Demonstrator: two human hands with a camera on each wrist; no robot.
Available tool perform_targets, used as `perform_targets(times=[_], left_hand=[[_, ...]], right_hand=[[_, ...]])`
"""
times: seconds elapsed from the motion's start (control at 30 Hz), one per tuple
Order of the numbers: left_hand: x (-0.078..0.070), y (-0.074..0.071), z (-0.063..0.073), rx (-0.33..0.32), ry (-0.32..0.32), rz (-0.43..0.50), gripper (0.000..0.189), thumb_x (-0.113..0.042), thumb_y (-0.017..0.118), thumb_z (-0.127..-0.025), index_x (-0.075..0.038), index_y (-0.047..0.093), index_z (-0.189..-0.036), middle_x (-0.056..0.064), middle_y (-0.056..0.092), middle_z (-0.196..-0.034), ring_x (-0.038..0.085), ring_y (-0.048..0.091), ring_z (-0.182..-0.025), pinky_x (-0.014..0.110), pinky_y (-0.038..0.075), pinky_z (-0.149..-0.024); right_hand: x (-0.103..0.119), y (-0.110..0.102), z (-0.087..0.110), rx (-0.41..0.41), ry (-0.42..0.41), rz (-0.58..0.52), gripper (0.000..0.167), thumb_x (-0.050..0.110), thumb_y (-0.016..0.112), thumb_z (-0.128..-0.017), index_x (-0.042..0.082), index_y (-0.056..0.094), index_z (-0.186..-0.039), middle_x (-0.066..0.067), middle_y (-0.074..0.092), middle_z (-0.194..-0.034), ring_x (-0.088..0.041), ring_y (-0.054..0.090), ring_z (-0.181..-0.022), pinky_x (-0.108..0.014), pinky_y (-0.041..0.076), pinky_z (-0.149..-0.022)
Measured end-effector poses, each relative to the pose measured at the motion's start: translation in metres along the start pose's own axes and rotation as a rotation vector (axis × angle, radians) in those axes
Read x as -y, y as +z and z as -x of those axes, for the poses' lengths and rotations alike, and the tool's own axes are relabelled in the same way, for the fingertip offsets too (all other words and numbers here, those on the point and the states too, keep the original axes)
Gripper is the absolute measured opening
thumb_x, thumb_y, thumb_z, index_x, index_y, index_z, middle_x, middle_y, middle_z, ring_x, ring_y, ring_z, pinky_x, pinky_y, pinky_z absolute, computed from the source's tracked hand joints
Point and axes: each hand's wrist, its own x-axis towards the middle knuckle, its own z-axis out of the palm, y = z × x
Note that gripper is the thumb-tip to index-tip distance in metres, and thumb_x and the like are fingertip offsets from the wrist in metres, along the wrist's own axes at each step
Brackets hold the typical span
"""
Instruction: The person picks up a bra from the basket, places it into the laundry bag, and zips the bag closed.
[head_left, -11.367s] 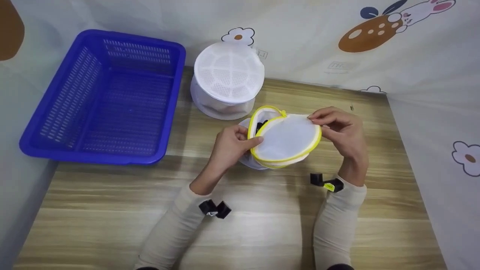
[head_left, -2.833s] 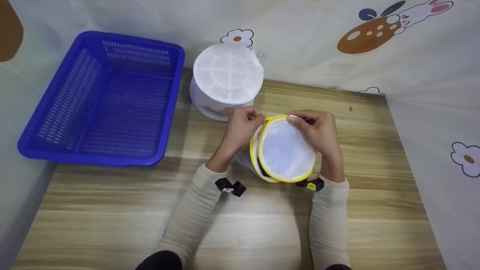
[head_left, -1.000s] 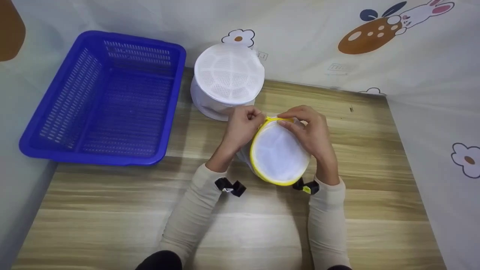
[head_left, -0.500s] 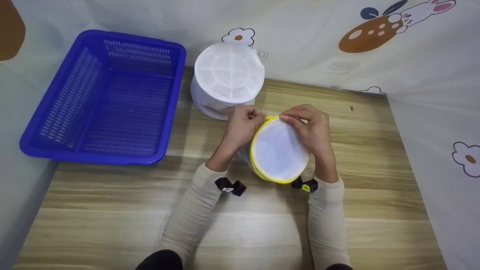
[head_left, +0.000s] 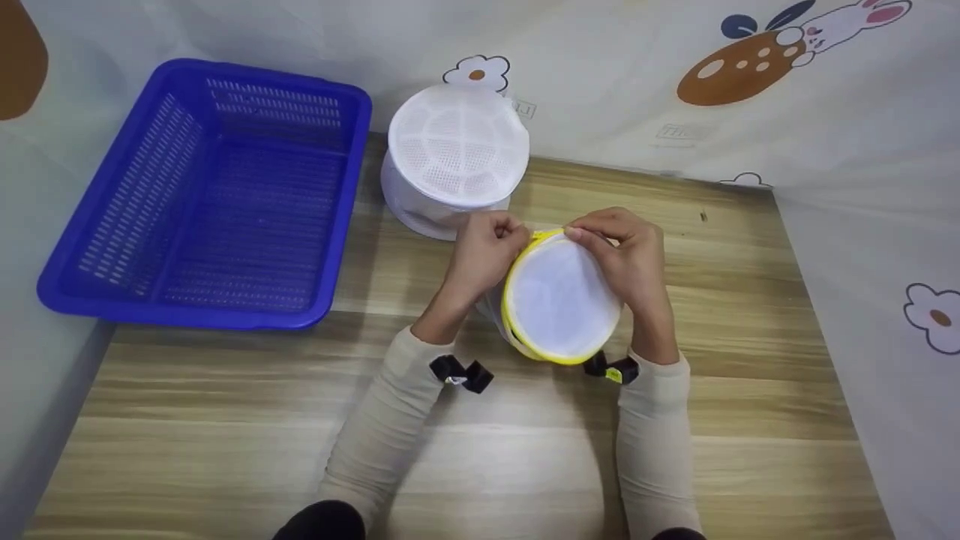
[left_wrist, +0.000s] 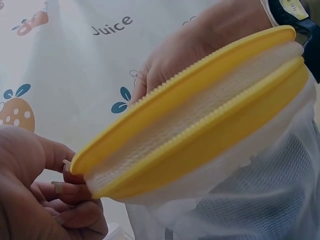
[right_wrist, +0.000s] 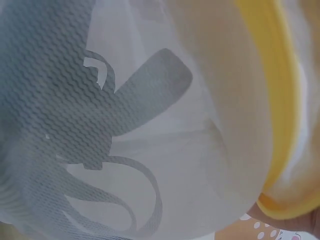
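Observation:
A white mesh laundry bag [head_left: 562,300] with a yellow zipper [head_left: 512,315] is between my hands over the table. Its round lid lies over the opening, with a narrow gap along the near left edge. In the left wrist view the two yellow zipper tapes [left_wrist: 200,145] stand apart. My left hand [head_left: 484,251] pinches the zipper's far left end. With thumb and fingers, my right hand [head_left: 626,251] pinches the lid's far edge. Through the mesh in the right wrist view shows a dark item with thin straps [right_wrist: 75,105].
Behind the left hand stands a larger white mesh cylinder bag [head_left: 459,146]. A blue plastic basket [head_left: 349,187] with slotted sides is at the left. The wooden table [head_left: 510,480] meets printed sheeting [head_left: 615,90] at the back and sides.
Over the longer span, the lid came down over the opening and my left hand moved to the zipper's far end. In the last half second, the right hand shifted slightly right and a narrow gap opened.

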Motion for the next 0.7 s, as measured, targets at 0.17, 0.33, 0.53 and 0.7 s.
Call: perform_targets(times=[0.17,0.33,0.53,0.7], left_hand=[[-0.0009,-0.0004,0.0004,-0.01,-0.013,0.014,0.021,0.0,0.059,-0.083,-0.004,0.058,-0.062,-0.002,0.043,-0.052,0.008,0.039,-0.048,0.02,0.033,-0.046],[-0.0014,-0.0016,0.0007,-0.016,-0.034,0.033,0.02,0.0,0.06,-0.084,-0.004,0.058,-0.064,-0.002,0.043,-0.053,0.008,0.04,-0.049,0.02,0.033,-0.046],[-0.0007,-0.0017,0.0008,-0.016,-0.051,0.053,0.02,0.0,0.06,-0.083,-0.005,0.058,-0.064,-0.002,0.043,-0.053,0.007,0.039,-0.049,0.02,0.033,-0.046],[-0.0002,-0.0026,0.0006,-0.011,-0.035,0.075,0.02,0.001,0.058,-0.082,-0.004,0.059,-0.063,-0.003,0.043,-0.052,0.007,0.037,-0.047,0.019,0.031,-0.045]], right_hand=[[-0.0006,0.0001,0.0,-0.03,0.003,0.018,0.005,-0.002,0.073,-0.08,-0.007,0.074,-0.082,-0.016,0.069,-0.082,-0.022,0.064,-0.079,-0.023,0.05,-0.07],[-0.0011,-0.0011,-0.0002,-0.053,0.0,0.034,0.005,-0.003,0.073,-0.08,-0.007,0.073,-0.082,-0.016,0.069,-0.082,-0.022,0.064,-0.079,-0.022,0.05,-0.07],[-0.0016,-0.0023,-0.0003,-0.053,0.005,0.044,0.005,-0.002,0.073,-0.08,-0.007,0.074,-0.082,-0.017,0.069,-0.082,-0.022,0.064,-0.078,-0.022,0.049,-0.069],[-0.0019,-0.0044,0.0004,-0.07,0.031,0.057,0.005,-0.001,0.073,-0.081,-0.006,0.074,-0.083,-0.016,0.069,-0.082,-0.02,0.064,-0.077,-0.022,0.05,-0.068]])
